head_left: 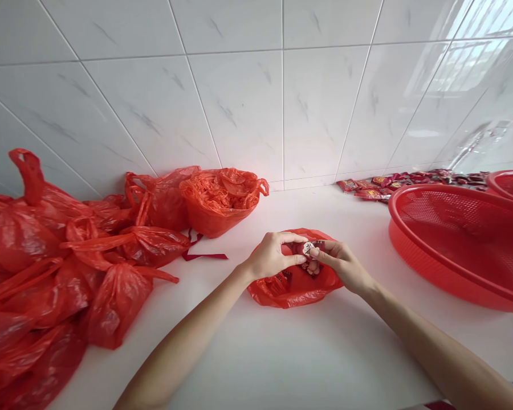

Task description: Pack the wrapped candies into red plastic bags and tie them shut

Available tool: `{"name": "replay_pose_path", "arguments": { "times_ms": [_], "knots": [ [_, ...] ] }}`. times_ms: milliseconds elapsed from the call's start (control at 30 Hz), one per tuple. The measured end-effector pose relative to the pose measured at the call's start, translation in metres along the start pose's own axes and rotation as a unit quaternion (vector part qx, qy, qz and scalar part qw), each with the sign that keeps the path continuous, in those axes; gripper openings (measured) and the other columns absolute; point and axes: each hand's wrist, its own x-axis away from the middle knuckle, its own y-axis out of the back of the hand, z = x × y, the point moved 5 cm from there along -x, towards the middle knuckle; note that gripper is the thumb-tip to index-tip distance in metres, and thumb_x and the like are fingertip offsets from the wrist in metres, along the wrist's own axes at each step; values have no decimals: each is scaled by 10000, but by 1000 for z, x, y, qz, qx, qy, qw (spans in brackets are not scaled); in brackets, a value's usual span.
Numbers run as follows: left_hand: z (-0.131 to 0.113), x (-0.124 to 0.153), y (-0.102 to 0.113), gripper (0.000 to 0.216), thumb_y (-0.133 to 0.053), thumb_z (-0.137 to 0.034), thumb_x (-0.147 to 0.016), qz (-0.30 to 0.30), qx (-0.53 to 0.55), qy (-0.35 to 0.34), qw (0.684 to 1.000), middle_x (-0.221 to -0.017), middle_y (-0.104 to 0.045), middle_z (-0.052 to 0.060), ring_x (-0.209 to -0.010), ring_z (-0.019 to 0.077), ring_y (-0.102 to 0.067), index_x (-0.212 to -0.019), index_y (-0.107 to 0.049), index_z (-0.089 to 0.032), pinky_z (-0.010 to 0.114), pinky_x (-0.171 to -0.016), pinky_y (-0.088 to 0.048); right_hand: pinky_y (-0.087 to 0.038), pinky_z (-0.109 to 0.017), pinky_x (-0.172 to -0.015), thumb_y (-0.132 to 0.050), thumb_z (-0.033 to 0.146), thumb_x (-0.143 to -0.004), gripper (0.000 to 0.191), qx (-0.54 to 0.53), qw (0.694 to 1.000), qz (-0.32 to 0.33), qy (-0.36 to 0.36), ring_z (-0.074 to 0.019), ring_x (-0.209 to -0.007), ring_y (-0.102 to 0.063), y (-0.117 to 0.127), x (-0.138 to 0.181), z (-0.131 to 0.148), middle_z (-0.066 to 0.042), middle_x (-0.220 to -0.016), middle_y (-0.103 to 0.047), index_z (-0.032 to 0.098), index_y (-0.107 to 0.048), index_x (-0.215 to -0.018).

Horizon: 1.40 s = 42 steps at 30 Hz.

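Note:
A small red plastic bag (pixel 297 287) lies open on the white counter (pixel 256 353) in the middle. Both hands are over its mouth. My left hand (pixel 272 256) has its fingers curled and pinches the bag's rim together with a small dark red packet (pixel 310 249) that bears a round white mark. My right hand (pixel 340 263) pinches the same packet from the right side. More small packets show inside the bag beneath the fingers.
A pile of tied red plastic bags (pixel 68 267) fills the left side. An open red bag of loose bags (pixel 220 199) stands against the tiled wall. Two red mesh baskets (pixel 461 239) sit at right, with several red packets (pixel 380 188) strewn behind them.

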Motion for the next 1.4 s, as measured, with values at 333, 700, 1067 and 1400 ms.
{"name": "replay_pose_path", "arguments": {
  "times_ms": [333,700,1067,1400],
  "knots": [
    [-4,-1,2,315,-744,-334,-824,-11,42,-11,999,-1009,-771,64,-960,214,-714,-1083,-740,-155,344,-938,-557,-558,-326,-670,-675,532,-883,338,13,1000,-19,13,-177,-643,-646,3,1,1,-24,-687,-695,205,-724,-814],
    [-2,-1,-1,242,-728,-324,-831,10,46,22,999,-1051,-770,73,-993,224,-711,-1015,-755,-169,324,-907,-557,-584,-335,-655,-701,491,-877,286,84,992,-52,73,-190,-688,-673,8,1,7,-42,-772,-727,206,-718,-860],
    [4,-2,-9,209,-750,-335,-806,17,190,72,979,-800,-774,57,-763,212,-736,-881,-752,-140,337,-784,-583,-565,-349,-650,-688,491,-887,288,111,986,-65,107,-199,-688,-659,8,1,7,-39,-741,-717,214,-714,-811],
    [3,-2,-9,208,-770,-330,-775,-1,205,78,976,-825,-778,54,-782,216,-740,-873,-753,-147,349,-808,-586,-570,-339,-651,-725,478,-860,265,64,993,-63,82,-188,-681,-667,9,2,5,-41,-767,-725,213,-722,-845]
  ]
}}
